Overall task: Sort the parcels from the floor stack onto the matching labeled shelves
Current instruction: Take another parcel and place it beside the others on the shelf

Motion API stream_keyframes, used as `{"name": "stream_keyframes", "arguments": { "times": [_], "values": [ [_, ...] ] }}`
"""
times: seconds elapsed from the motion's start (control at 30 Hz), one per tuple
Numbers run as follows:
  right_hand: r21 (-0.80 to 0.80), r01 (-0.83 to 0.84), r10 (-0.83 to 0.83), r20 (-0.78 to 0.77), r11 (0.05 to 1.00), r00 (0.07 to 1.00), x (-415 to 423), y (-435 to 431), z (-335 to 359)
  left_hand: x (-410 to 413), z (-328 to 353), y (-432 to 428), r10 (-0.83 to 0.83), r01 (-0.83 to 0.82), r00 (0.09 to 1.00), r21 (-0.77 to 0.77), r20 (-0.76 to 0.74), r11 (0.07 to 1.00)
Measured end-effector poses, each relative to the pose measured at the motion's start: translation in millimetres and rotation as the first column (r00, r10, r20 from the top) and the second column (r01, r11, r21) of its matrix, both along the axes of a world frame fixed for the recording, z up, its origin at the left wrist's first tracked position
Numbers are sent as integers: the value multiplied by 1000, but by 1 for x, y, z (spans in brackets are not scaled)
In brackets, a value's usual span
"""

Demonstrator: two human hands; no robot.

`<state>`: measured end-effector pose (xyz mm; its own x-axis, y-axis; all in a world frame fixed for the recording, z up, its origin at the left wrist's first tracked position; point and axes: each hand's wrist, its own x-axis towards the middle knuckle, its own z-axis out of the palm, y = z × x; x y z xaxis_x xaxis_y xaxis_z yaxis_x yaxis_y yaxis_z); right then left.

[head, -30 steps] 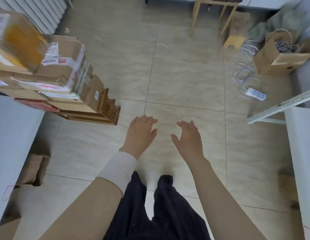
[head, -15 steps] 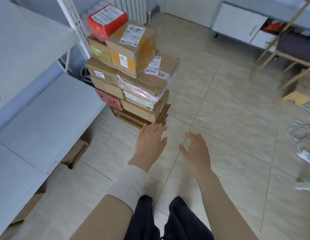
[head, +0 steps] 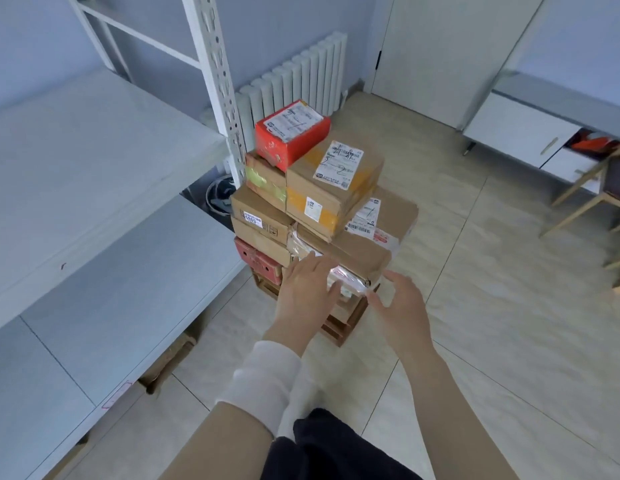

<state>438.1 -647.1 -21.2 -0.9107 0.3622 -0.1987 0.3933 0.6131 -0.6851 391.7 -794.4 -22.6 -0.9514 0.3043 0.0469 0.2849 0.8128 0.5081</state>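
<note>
A stack of parcels stands on the tiled floor beside the shelf upright. A red box (head: 292, 135) with a white label tops it. Next to that lies a brown box with yellow tape (head: 334, 183), resting on a wide flat carton (head: 365, 244). Smaller cartons (head: 260, 220) and a red one (head: 256, 261) fill the left side. The whole pile rests on a low wooden crate (head: 343, 320). My left hand (head: 307, 294) is spread flat in front of the wide carton's near edge. My right hand (head: 400, 303) hovers open by its right corner. Neither hand holds anything.
Grey metal shelves (head: 94, 161) fill the left, with a white perforated upright (head: 218, 81) by the stack. A radiator (head: 294, 77) lines the back wall. A white cabinet (head: 530, 129) and a wooden chair (head: 599, 192) stand at the right. Cardboard (head: 170, 362) lies under the lowest shelf.
The view has swung toward the parcel stack and moved closer. Both hands have reached forward and now sit at the stack's near edge, fingers still spread.
</note>
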Motion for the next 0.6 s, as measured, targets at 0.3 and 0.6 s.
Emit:
{"name": "stream_keyframes", "arguments": {
  "times": [0.3, 0.6],
  "values": [
    [-196, 166, -169, 1, 966, 986, -106, -18, 15, -115, 23, -22, 85, -95, 994, 162, 67, 982],
    [-379, 503, -494, 129, 777, 860, -188, -40, 1, -231, 12, -44, 84, -213, 938, 368, 337, 905]
  ]
}}
